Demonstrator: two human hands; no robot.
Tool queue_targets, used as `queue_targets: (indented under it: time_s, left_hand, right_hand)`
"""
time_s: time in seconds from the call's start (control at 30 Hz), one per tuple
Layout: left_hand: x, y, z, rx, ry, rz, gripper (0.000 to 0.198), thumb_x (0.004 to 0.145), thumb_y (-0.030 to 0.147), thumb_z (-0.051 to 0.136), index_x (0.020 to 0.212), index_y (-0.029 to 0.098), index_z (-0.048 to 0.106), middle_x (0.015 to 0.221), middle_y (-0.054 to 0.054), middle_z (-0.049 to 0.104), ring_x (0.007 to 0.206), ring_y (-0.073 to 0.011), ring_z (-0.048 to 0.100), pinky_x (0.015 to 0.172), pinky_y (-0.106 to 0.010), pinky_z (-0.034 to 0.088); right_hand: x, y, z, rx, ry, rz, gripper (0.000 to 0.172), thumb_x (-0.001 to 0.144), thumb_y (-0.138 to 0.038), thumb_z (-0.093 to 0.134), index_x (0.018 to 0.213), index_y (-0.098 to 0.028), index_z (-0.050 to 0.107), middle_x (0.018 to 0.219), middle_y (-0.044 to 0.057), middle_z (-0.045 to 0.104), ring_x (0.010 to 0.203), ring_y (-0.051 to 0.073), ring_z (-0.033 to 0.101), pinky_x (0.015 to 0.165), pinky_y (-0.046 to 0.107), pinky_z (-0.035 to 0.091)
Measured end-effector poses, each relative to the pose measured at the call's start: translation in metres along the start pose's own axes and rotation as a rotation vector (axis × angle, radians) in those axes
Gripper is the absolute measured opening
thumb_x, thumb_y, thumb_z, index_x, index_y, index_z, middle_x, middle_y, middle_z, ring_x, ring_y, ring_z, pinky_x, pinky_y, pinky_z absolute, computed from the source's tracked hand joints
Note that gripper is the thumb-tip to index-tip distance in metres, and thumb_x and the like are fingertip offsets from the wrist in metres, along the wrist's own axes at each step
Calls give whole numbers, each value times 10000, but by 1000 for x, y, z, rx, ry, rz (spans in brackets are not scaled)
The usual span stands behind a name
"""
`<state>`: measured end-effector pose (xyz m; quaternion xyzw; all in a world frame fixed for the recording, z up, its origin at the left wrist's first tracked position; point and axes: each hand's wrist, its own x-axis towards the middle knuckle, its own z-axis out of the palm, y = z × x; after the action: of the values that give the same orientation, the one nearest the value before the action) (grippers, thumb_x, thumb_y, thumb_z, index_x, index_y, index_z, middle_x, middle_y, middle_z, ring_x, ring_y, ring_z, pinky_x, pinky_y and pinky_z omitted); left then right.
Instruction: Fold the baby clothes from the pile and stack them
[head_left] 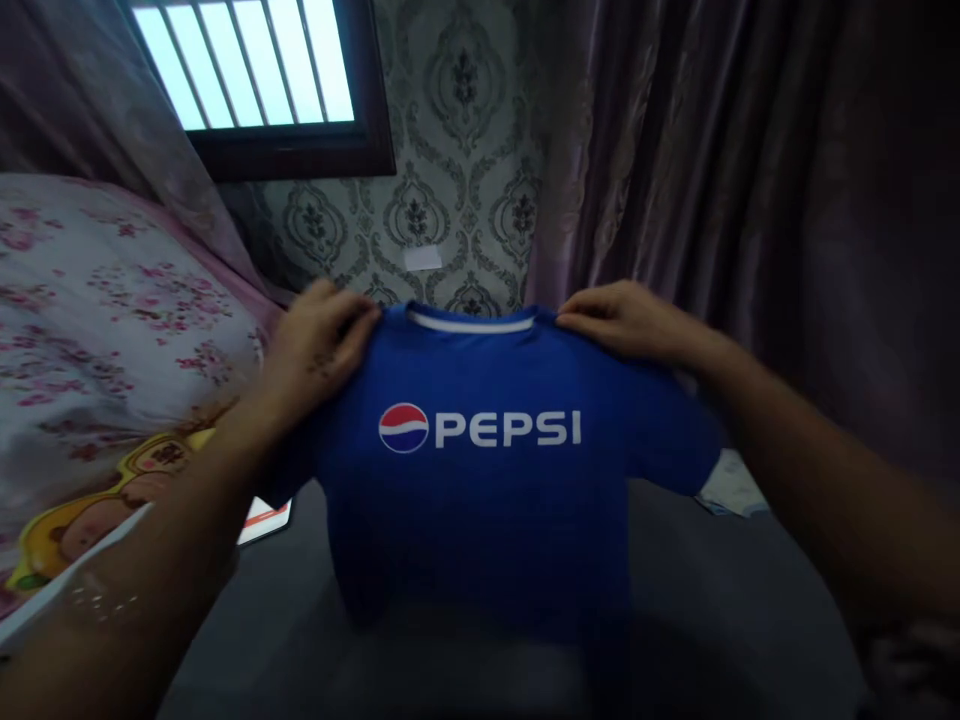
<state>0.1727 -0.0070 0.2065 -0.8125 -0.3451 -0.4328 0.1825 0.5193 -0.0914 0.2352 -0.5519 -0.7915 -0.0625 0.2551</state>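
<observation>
A blue T-shirt (480,510) with a white PEPSI print and a round logo hangs spread out in front of me. Its collar is at the top, with a white band along the inside of the neck. My left hand (322,340) pinches the shoulder on the left of the collar. On the other side, my right hand (626,318) grips the opposite shoulder between thumb and fingers. Both short sleeves droop below my hands. The shirt's lower edge is dark and hard to make out.
Beneath the shirt lies a grey surface (720,600). At left are floral bedding (150,300), a yellow cartoon-patterned item (97,530) and a flat white-and-red object (266,520). A pale folded item (731,487) lies at right. Curtains (675,150) and a barred window (247,65) stand behind.
</observation>
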Motion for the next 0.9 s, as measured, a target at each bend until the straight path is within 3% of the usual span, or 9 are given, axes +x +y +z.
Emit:
queue_targets:
  time_s: [0.07,0.17,0.27,0.33,0.5,0.9]
  left_hand:
    - [-14,-20,50,-57,-239,-58,336,908,405,419,867,187,671,799,-42,540,770,-178,554,744,-307,472]
    - [-45,-42,134,-73,-491,-139,297,899,346,420,863,183,666,834,-70,595,777,-193,569,753,-310,466]
    - [-79,-48,200,-75,-619,-215,284,917,298,401,901,180,660,904,-98,638,889,-216,592,821,-316,450]
    - [-97,-46,228,-97,-644,-235,307,946,299,369,934,170,647,946,-112,645,910,-214,595,829,-310,438]
    - [-116,-40,261,-23,-684,-295,335,983,311,315,976,177,621,971,-119,645,897,-216,601,789,-308,414]
    - [-117,-62,314,-35,-803,-344,355,987,325,283,1035,173,601,1051,-133,631,935,-232,611,742,-316,424]
  right_hand:
    - [9,28,39,62,-151,23,332,914,-420,502,1004,-201,736,912,21,734,822,179,666,735,278,502]
    - [12,66,106,86,-345,65,286,920,-363,516,1034,-210,729,999,31,732,867,180,665,771,265,487]
    - [4,89,169,-48,-406,187,294,951,-343,479,1074,-211,711,1066,70,717,934,204,659,818,281,462]
    - [-5,98,201,-145,-429,267,323,979,-352,428,1144,-222,673,1103,88,702,986,218,651,828,292,452]
    - [-15,111,243,-289,-480,333,369,1017,-367,314,1203,-232,603,1145,105,680,1023,221,640,824,308,441]
    - [17,152,287,-319,-572,275,368,1021,-358,302,1226,-221,576,1215,118,645,1032,243,641,807,328,435]
